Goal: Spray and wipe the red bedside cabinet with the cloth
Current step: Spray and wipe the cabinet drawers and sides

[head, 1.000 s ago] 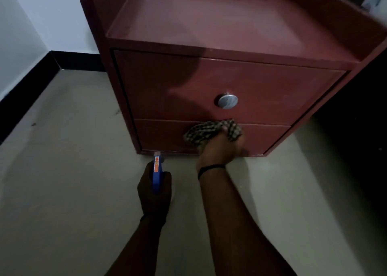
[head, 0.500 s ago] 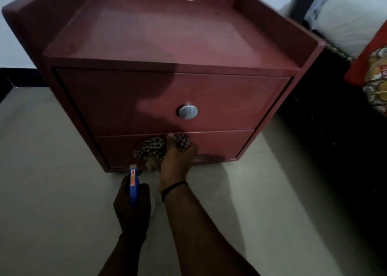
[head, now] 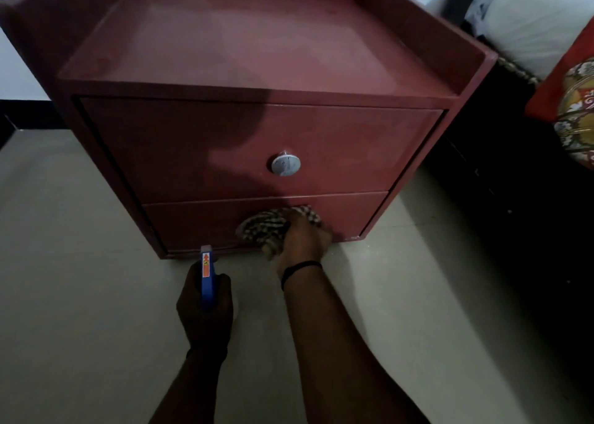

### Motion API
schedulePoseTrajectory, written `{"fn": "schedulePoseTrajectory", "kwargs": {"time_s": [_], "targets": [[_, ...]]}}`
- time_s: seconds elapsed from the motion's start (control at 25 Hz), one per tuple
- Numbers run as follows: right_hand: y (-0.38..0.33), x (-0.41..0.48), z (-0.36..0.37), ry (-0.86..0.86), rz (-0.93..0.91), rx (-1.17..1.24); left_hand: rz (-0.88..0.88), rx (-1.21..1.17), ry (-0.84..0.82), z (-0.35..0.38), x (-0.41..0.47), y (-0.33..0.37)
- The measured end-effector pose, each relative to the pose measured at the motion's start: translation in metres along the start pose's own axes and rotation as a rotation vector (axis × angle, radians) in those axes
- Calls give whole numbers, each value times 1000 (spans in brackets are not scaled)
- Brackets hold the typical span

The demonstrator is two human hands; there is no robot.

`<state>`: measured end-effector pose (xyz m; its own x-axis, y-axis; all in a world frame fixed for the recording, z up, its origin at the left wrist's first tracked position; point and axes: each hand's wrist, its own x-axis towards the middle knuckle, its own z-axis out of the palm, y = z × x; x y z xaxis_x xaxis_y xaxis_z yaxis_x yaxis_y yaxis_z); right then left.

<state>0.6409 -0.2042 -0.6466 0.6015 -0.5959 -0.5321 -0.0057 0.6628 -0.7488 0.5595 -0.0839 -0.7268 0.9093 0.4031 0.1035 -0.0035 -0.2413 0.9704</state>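
Observation:
The red bedside cabinet (head: pixel 257 134) fills the upper view, with a raised rim on top, one large drawer with a round silver knob (head: pixel 285 165), and a low drawer beneath. My right hand (head: pixel 302 240) presses a bunched checked cloth (head: pixel 266 226) against the low drawer front, right of its middle. My left hand (head: pixel 205 308) is closed around a blue spray bottle (head: pixel 207 277) with an orange label, held just above the floor in front of the cabinet's lower left corner. The bottle's body is hidden by my hand.
The cabinet stands on a pale tiled floor (head: pixel 80 295). A dark bed frame (head: pixel 514 198) is close on the right, with a white pillow (head: pixel 530 22) and a red patterned cushion (head: pixel 572 102) on it. A white wall with black skirting (head: pixel 22 112) lies behind on the left.
My right hand has slid the cloth left and then back right along the low drawer. My head turned right, bringing the bed into view. The left hand holds the bottle in the same place.

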Motion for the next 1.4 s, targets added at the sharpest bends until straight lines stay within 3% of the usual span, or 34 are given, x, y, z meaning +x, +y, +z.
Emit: {"fn": "schedulePoseTrajectory", "kwargs": {"time_s": [0.12, 0.24, 0.44, 0.52, 0.68, 0.8, 0.96, 1.04, 1.12, 1.28, 1.4], "targets": [[8, 26, -26, 107, -68, -4, -28, -28, 27, -2, -3, 8], [20, 23, -38, 104, -6, -97, 19, -79, 30, -6, -4, 13], [20, 21, -57, -183, 135, -839, -1, -99, 4, -7, -3, 11], [21, 19, -61, -190, 157, -903, -30, -97, 3, -7, -5, 14], [23, 11, -34, -131, 289, -324, -31, -74, 17, -5, -4, 12], [23, 12, -17, -122, 278, -121, -23, -43, 28, -7, -3, 6], [29, 13, -22, -37, 110, -131, -2, -24, 0, -6, -2, 5], [30, 15, -22, -29, 132, -214, 3, -22, 11, -5, -4, 7], [19, 14, -18, -37, 179, -135, 12, -44, 25, -6, -3, 9], [17, 4, -16, 2, 50, -45, 18, 21, -12, -1, 0, -1], [19, 4, -14, -22, 130, -96, 26, 13, 5, 0, 0, 0]]}}
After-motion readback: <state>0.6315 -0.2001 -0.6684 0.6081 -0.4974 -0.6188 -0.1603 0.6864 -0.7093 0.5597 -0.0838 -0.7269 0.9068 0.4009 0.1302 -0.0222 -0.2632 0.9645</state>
